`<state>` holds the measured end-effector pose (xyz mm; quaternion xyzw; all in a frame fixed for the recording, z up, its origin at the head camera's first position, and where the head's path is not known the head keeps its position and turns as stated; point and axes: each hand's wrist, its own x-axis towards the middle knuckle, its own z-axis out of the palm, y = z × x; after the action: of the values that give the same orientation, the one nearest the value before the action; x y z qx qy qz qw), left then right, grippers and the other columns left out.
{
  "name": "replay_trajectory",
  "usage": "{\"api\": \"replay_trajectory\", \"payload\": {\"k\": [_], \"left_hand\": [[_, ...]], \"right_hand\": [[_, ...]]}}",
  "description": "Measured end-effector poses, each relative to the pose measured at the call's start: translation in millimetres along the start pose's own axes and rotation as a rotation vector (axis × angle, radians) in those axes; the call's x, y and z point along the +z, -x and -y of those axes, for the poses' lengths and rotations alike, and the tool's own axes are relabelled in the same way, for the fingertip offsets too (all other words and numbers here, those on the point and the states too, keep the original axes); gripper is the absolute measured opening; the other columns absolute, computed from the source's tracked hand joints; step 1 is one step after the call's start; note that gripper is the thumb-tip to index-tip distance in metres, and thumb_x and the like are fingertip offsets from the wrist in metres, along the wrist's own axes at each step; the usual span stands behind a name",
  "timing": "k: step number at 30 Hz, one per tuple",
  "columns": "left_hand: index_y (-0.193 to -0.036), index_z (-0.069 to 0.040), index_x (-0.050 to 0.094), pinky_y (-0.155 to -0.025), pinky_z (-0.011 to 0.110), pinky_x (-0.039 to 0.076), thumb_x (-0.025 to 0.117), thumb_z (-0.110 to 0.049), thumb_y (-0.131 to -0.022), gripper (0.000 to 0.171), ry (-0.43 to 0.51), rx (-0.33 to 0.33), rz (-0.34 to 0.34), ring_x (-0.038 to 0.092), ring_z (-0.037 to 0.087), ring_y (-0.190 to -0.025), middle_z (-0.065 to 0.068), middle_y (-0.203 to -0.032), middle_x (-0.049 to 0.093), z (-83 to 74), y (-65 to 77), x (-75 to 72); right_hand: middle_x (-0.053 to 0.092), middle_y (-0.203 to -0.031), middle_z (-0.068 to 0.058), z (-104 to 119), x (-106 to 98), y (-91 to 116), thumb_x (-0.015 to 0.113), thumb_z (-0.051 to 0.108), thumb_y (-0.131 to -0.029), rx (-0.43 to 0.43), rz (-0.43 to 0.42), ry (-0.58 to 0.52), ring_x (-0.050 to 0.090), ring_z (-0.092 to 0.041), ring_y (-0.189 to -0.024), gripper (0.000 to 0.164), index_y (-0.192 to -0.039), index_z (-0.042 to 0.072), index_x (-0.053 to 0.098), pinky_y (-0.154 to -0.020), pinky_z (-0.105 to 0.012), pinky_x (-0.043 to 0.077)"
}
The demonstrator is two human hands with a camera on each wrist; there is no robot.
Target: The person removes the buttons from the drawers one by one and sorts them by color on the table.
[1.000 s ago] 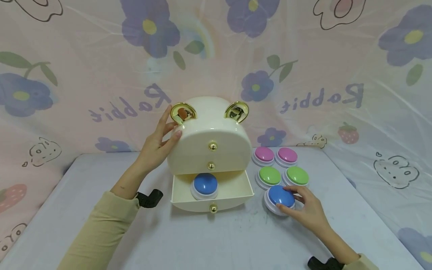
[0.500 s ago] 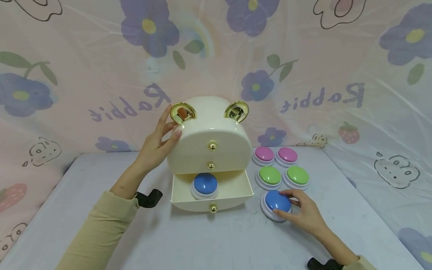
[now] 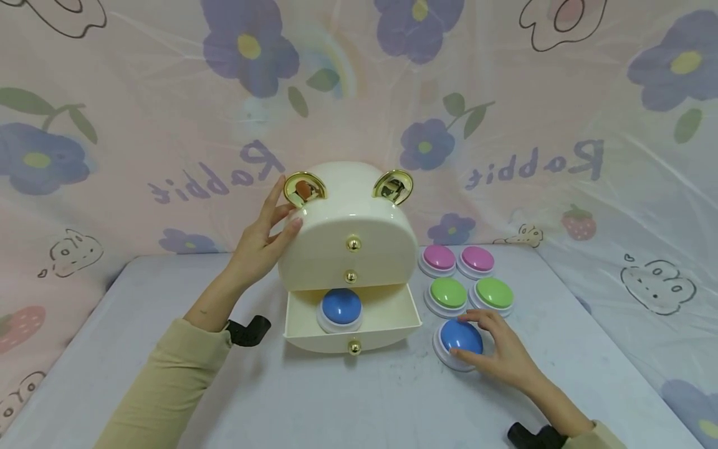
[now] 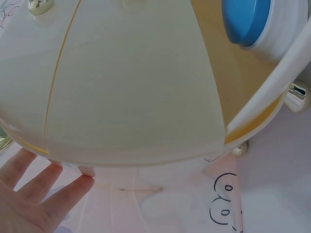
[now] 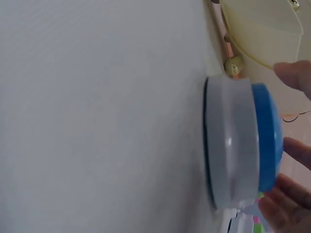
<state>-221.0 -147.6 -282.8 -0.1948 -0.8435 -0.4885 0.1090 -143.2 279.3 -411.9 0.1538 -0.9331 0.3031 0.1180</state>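
A white drawer box [image 3: 348, 249] with gold ears stands mid-table, its bottom drawer [image 3: 392, 312] pulled out. Inside that drawer sits a blue push button [image 3: 342, 305] on a white base. My left hand [image 3: 260, 243] rests on the box's left side near the ear; in the left wrist view its fingertips [image 4: 87, 178] touch the shell. A second blue push button [image 3: 462, 337] lies on the table right of the drawer. Around its dome my right hand [image 3: 502, 349] is spread loosely. In the right wrist view, the thumb [image 5: 291, 73] stands off the button.
Behind the front blue button are two green push buttons [image 3: 449, 292] and two pink ones [image 3: 439, 256]. A white cloth [image 3: 364, 399] covers the table. A printed curtain [image 3: 348, 112] hangs close behind the box.
The front blue button has shifted slightly toward me and left, away from the green ones, with my right hand. Since half a second ago, the right fingers have spread wider. My left hand stays put.
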Motion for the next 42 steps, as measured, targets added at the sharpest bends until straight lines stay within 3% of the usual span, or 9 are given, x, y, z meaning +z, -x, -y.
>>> {"api": "replay_trajectory", "payload": {"k": [6, 10, 15, 19, 23, 27, 33, 42], "left_hand": [[-0.153, -0.042, 0.002, -0.103, 0.056, 0.041, 0.050, -0.034, -0.100, 0.073, -0.007, 0.001, -0.002, 0.032, 0.031, -0.142, 0.016, -0.148, 0.041, 0.9, -0.7, -2.0], [-0.152, -0.045, 0.001, -0.104, 0.055, 0.041, 0.050, -0.033, -0.100, 0.072, -0.005, -0.001, -0.005, 0.032, 0.029, -0.142, 0.014, -0.148, 0.041, 1.4, -0.2, -3.3], [-0.152, -0.043, 0.001, -0.104, 0.056, 0.041, 0.050, -0.034, -0.100, 0.073, -0.003, -0.002, 0.001, 0.032, 0.029, -0.142, 0.014, -0.149, 0.040, 1.4, 0.9, -3.0], [-0.153, -0.042, 0.001, -0.104, 0.057, 0.040, 0.050, -0.034, -0.100, 0.073, -0.009, -0.003, 0.001, 0.031, 0.029, -0.142, 0.014, -0.149, 0.040, 2.5, 0.7, -2.5], [-0.153, -0.041, 0.001, -0.104, 0.057, 0.040, 0.050, -0.034, -0.100, 0.072, -0.011, 0.004, -0.002, 0.031, 0.030, -0.142, 0.015, -0.149, 0.041, 2.1, 0.1, -2.0], [-0.153, -0.040, 0.001, -0.104, 0.056, 0.041, 0.049, -0.033, -0.100, 0.072, -0.009, 0.009, -0.002, 0.032, 0.029, -0.142, 0.015, -0.148, 0.042, 0.9, 0.0, -1.2], [-0.153, -0.041, 0.001, -0.104, 0.056, 0.040, 0.050, -0.030, -0.100, 0.072, -0.002, 0.007, 0.001, 0.032, 0.030, -0.142, 0.015, -0.148, 0.041, 0.2, -0.4, 0.2], [-0.153, -0.041, 0.001, -0.104, 0.056, 0.040, 0.050, -0.030, -0.100, 0.073, 0.002, 0.000, -0.001, 0.032, 0.030, -0.142, 0.015, -0.149, 0.040, 0.8, 0.0, 2.2]], "right_hand": [[0.060, -0.121, -0.003, 14, 1, -18, 0.082, 0.024, -0.076, -0.011, -0.053, -0.094, 0.050, -0.005, -0.113, 0.048, -0.118, 0.011, 0.062, -0.090, -0.028, 0.052], [0.062, -0.119, -0.004, 31, 5, -35, 0.080, 0.016, -0.079, -0.052, -0.091, -0.213, 0.049, 0.005, -0.108, 0.042, -0.117, 0.010, 0.064, -0.088, -0.026, 0.053], [0.063, -0.117, -0.005, 52, 12, -53, 0.077, 0.012, -0.081, -0.065, -0.091, -0.360, 0.054, 0.000, -0.108, 0.036, -0.115, 0.011, 0.065, -0.087, -0.023, 0.054], [0.065, -0.113, -0.008, 68, 19, -64, 0.076, 0.008, -0.081, -0.087, -0.072, -0.451, 0.061, -0.018, -0.107, 0.035, -0.114, 0.006, 0.066, -0.085, -0.024, 0.055], [0.067, -0.112, -0.012, 83, 25, -73, 0.076, 0.011, -0.082, -0.098, 0.016, -0.484, 0.061, -0.032, -0.105, 0.033, -0.113, 0.004, 0.067, -0.085, -0.030, 0.057], [0.066, -0.115, -0.015, 95, 31, -79, 0.075, 0.015, -0.083, -0.115, 0.136, -0.481, 0.059, -0.037, -0.108, 0.034, -0.114, 0.004, 0.068, -0.084, -0.028, 0.056], [0.065, -0.120, -0.012, 108, 41, -88, 0.075, 0.020, -0.083, -0.140, 0.262, -0.447, 0.060, -0.031, -0.111, 0.038, -0.117, 0.004, 0.068, -0.087, -0.029, 0.055], [0.059, -0.131, -0.013, 122, 54, -101, 0.076, 0.030, -0.082, -0.181, 0.453, -0.303, 0.055, -0.033, -0.120, 0.055, -0.129, 0.004, 0.061, -0.098, -0.048, 0.050]]}}
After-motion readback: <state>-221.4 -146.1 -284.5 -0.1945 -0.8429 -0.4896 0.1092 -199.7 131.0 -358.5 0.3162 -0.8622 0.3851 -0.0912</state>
